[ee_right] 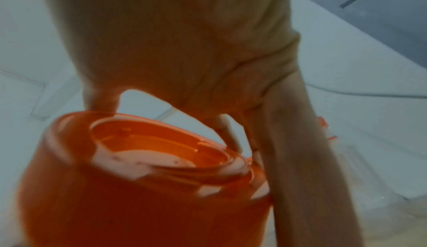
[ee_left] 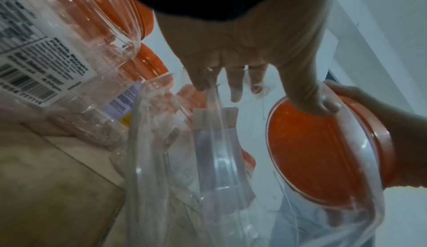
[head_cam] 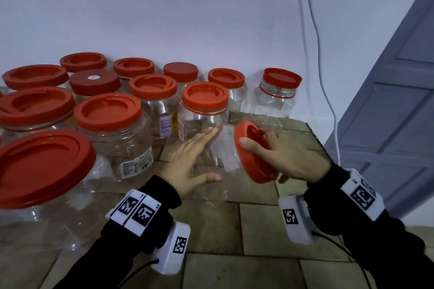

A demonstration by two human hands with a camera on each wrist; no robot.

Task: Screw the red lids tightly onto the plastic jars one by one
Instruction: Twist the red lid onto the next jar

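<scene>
A clear plastic jar hangs tilted above the table, its mouth pointing right. A red lid sits on that mouth. My right hand grips the lid, thumb on its near rim and fingers over its recessed top. My left hand lies flat against the jar's side, fingers straight and thumb spread. In the left wrist view the left thumb presses the jar wall beside the lid. The right wrist view is blurred, showing the lid under my palm.
Several lidded jars crowd the left and back along the white wall, the largest at front left and one at the back right. A grey door and a white cable stand right. The tile-patterned tabletop lies below.
</scene>
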